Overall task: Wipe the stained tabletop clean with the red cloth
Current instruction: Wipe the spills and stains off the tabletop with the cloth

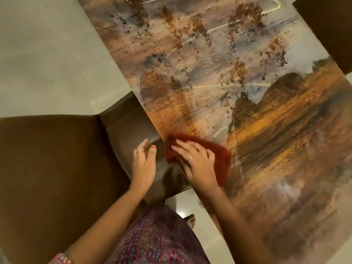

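The tabletop [276,130] has a glossy orange and grey painted pattern and runs from the top centre to the lower right. Dark brown specks and smears [190,35] are scattered over its far half. The red cloth [215,149] lies at the table's near left edge, part of it hanging over the rim. My right hand [196,164] presses flat on the cloth with fingers spread. My left hand [143,164] hovers beside the table edge over the chair seat, cupped, with nothing in it.
A brown upholstered chair [57,168] stands at the left, its seat tucked against the table edge. Another dark chair back [327,29] shows at the top right. Pale floor tiles [47,54] surround the table. My patterned dress and a bare foot [190,220] are below.
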Motion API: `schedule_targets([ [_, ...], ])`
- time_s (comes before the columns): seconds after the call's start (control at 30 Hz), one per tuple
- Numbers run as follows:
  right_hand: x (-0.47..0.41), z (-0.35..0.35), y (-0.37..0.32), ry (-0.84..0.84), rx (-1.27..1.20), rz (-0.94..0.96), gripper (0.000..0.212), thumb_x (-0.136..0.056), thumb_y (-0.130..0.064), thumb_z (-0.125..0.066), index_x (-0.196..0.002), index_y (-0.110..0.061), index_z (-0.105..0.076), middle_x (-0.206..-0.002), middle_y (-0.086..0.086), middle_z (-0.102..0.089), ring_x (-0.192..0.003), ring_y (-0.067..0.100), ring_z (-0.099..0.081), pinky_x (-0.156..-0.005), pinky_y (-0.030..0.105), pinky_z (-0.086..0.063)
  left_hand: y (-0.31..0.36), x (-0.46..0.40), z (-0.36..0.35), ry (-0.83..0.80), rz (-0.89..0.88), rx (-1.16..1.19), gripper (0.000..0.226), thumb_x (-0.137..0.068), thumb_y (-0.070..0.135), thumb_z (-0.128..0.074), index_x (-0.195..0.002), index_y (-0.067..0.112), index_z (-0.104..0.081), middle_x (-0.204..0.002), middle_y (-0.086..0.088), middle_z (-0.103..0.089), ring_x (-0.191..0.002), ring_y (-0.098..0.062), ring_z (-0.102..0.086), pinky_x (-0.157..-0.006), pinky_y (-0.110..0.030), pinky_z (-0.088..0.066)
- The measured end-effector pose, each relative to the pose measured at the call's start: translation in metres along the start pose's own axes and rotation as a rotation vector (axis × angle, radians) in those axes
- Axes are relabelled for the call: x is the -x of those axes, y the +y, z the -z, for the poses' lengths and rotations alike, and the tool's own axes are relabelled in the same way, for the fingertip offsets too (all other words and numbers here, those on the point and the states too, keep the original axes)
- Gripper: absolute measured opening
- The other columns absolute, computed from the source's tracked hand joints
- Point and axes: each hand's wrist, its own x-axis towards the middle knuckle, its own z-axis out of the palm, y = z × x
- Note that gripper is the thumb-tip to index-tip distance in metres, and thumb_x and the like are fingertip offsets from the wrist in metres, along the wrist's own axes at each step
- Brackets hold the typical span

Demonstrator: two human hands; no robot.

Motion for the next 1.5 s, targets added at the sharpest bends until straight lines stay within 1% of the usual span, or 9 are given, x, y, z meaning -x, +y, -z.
schedule_targets([
  [0.17,0.102,0.002,0.028,-0.068,-0.032,-0.082,0.042,-0.091,-0.038,-0.041,-0.131,-0.052,-0.04,-0.141,-0.035,-0.031,-0.125,0.004,-0.037,-0.086,0.031,-0.024,0.008,0.008,-0.012,-0.079,-0.157,-0.191,0.047,-0.096,0.021,-0.05,-0.141,0.014,-0.036,-0.137,-0.005,-0.034,-0.127,-0.016,-0.039,-0.106,-0.027,-0.028],
  [0.33,-0.015,0.022,0.049,0.008,0.061,-0.05,0.049,-0.087,-0.024,-0.044,-0.131,-0.046,-0.047,-0.143,-0.021,-0.041,-0.128,0.01,-0.038,-0.095,0.043,-0.036,0.025,0.005,-0.025,-0.14,-0.512,-0.403,0.053,-0.095,0.021,-0.053,-0.143,0.012,-0.034,-0.14,-0.008,-0.032,-0.133,-0.019,-0.026,-0.108,-0.029,-0.022],
  [0.53,-0.139,0.056,0.088,0.131,-0.032,-0.39,0.045,-0.095,-0.02,-0.046,-0.135,-0.042,-0.045,-0.149,-0.016,-0.035,-0.136,0.017,-0.03,-0.109,0.051,-0.025,0.03,-0.011,-0.032,-0.294,-0.788,-0.658,0.052,-0.095,0.021,-0.054,-0.141,0.005,-0.037,-0.142,-0.015,-0.036,-0.133,-0.027,-0.033,-0.111,-0.04,-0.031],
  [0.67,-0.036,0.023,0.045,0.167,-0.012,-0.287,0.049,-0.091,-0.018,-0.048,-0.133,-0.044,-0.045,-0.145,-0.02,-0.039,-0.133,0.01,-0.033,-0.099,0.045,-0.027,0.021,-0.021,-0.023,-0.257,-0.797,-0.635,0.05,-0.095,0.025,-0.052,-0.139,0.004,-0.04,-0.14,-0.016,-0.039,-0.131,-0.029,-0.035,-0.109,-0.04,-0.032],
  [0.87,0.122,0.005,0.031,-0.009,-0.012,-0.217,0.045,-0.088,-0.03,-0.042,-0.13,-0.048,-0.043,-0.142,-0.026,-0.036,-0.128,0.007,-0.037,-0.087,0.032,-0.026,0.015,-0.039,-0.019,-0.231,-0.895,-0.665,0.049,-0.094,0.028,-0.05,-0.134,-0.001,-0.047,-0.137,-0.02,-0.045,-0.133,-0.031,-0.035,-0.112,-0.043,-0.026],
  [1.07,-0.003,0.038,0.098,0.044,-0.034,-0.156,0.056,-0.084,-0.008,-0.052,-0.131,-0.039,-0.05,-0.143,-0.016,-0.043,-0.133,0.015,-0.037,-0.104,0.046,-0.028,0.03,-0.064,-0.036,-0.323,-1.129,-0.756,0.043,-0.093,0.024,-0.048,-0.126,-0.003,-0.056,-0.129,-0.023,-0.054,-0.128,-0.037,-0.044,-0.111,-0.051,-0.024],
  [1.27,-0.156,0.1,0.176,0.23,-0.041,-0.514,0.045,-0.094,-0.01,-0.044,-0.135,-0.029,-0.049,-0.148,-0.004,-0.039,-0.137,0.021,-0.033,-0.114,0.044,-0.024,0.034,-0.085,-0.048,-0.35,-1.27,-0.815,0.043,-0.092,0.024,-0.054,-0.128,0.001,-0.053,-0.132,-0.022,-0.053,-0.129,-0.036,-0.045,-0.109,-0.055,-0.029],
  [1.37,-0.175,0.096,0.146,0.321,-0.081,-0.73,0.043,-0.097,-0.02,-0.042,-0.135,-0.037,-0.047,-0.15,-0.013,-0.034,-0.138,0.018,-0.028,-0.111,0.046,-0.023,0.029,-0.089,-0.048,-0.29,-1.303,-0.786,0.056,-0.09,0.033,-0.054,-0.134,0.0,-0.045,-0.139,-0.02,-0.043,-0.133,-0.034,-0.037,-0.107,-0.054,-0.033],
  [1.5,-0.121,0.038,0.052,0.174,-0.049,-0.229,0.051,-0.082,-0.014,-0.043,-0.129,-0.032,-0.055,-0.141,-0.01,-0.047,-0.128,0.016,-0.036,-0.102,0.046,-0.029,0.024,-0.092,-0.047,-0.221,-1.325,-0.724,0.07,-0.088,0.045,-0.051,-0.14,0.003,-0.029,-0.145,-0.016,-0.025,-0.139,-0.033,-0.024,-0.11,-0.053,-0.028],
])
